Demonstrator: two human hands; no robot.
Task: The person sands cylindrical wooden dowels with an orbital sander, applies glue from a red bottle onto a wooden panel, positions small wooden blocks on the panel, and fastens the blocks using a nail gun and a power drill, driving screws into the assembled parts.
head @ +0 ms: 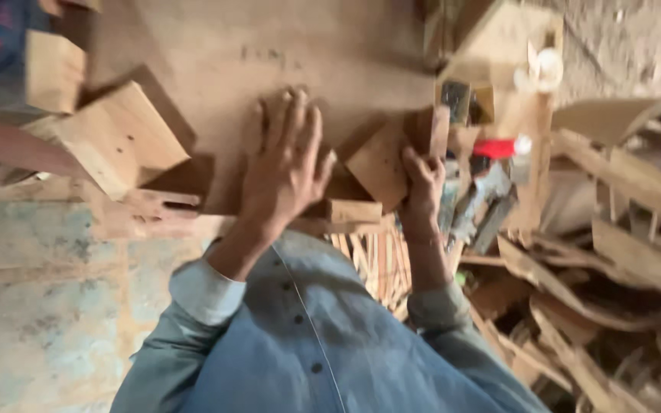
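Left hand [284, 164] lies spread, palm flat on the wooden board [269, 69] covering the desk; right hand [422, 183] is curled around the edge of a small wooden block [380, 164] just right of the left hand, so the block is gripped and not yet set flat or fixed. Further right of the right hand: a red cylindrical container with white cap [501, 147] lying sideways, and a small dark square pack [455, 99] above it; markings are too blurred to tell.
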